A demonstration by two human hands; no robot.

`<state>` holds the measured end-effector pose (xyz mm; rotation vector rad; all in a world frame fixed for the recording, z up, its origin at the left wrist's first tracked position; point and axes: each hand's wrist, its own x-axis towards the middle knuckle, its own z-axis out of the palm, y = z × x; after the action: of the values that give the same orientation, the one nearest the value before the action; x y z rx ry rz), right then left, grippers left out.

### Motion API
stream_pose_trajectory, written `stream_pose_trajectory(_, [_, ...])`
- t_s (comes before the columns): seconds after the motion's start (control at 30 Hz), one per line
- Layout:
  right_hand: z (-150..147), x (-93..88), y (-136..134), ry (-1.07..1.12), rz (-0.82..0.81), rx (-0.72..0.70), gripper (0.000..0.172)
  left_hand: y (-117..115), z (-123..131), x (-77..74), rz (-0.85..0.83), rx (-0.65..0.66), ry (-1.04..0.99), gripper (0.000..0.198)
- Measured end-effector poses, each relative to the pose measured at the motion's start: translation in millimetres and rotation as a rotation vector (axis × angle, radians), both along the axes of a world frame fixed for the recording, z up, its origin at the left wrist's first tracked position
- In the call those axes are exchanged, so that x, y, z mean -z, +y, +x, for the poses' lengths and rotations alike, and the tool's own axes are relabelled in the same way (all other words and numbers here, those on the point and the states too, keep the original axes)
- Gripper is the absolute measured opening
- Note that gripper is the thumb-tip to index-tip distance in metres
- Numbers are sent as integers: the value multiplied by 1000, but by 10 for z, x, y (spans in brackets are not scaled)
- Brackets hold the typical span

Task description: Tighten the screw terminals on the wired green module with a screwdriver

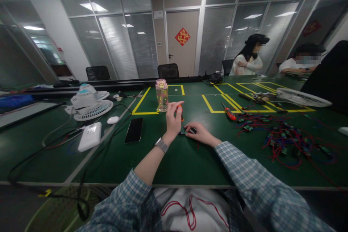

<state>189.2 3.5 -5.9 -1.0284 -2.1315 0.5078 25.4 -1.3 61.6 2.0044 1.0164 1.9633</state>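
Observation:
My left hand (pixel 174 117) is closed around the handle of an upright screwdriver (pixel 182 119), with red-orange parts showing between the fingers. Its dark shaft points down at a small green circuit board (pixel 183 132) on the table. Whether the tip touches the board, I cannot tell. My right hand (pixel 199 133) rests low on the table, its fingertips pinching the right edge of that board. A short red wire (pixel 198 146) shows just below the right hand. Behind the left hand stands a pink-lidded clear bottle (pixel 162 98).
A black phone (pixel 134 130), white power bank (pixel 90 136) and white fans (pixel 92 105) lie to the left. On the right are a red screwdriver (pixel 230 113) and a heap of wired circuit boards (pixel 290 141). Yellow tape (pixel 145 113) marks the green table (pixel 152 159). Two people sit at the far right.

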Motion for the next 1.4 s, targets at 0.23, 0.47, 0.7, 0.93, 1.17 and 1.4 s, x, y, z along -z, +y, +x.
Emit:
stream_pose_trajectory(0.23, [0, -15, -6, -4, -13, -8, 5, -3, -1, -3, -2, 0, -1, 23])
stream_pose_trajectory(0.47, [-2, -28, -10, -10, 1, -11, 5, -36, 35, 0, 48, -79, 7, 8])
stream_pose_trajectory(0.7, [2, -9, 6, -7, -8, -3, 6, 0, -5, 3, 19, -4, -7, 30])
stream_pose_trajectory(0.93, [5, -9, 8, -12, -10, -16, 4, -23, 1, -18, 39, -6, -13, 26])
stream_pose_trajectory(1.17, [-1, -12, 3, -10, -2, -9, 5, -34, 25, -21, 50, -25, -23, 7])
stream_pose_trajectory(1.4, [1, -2, 13, -8, -1, -18, 5, -12, 0, 0, 38, 36, -2, 30])
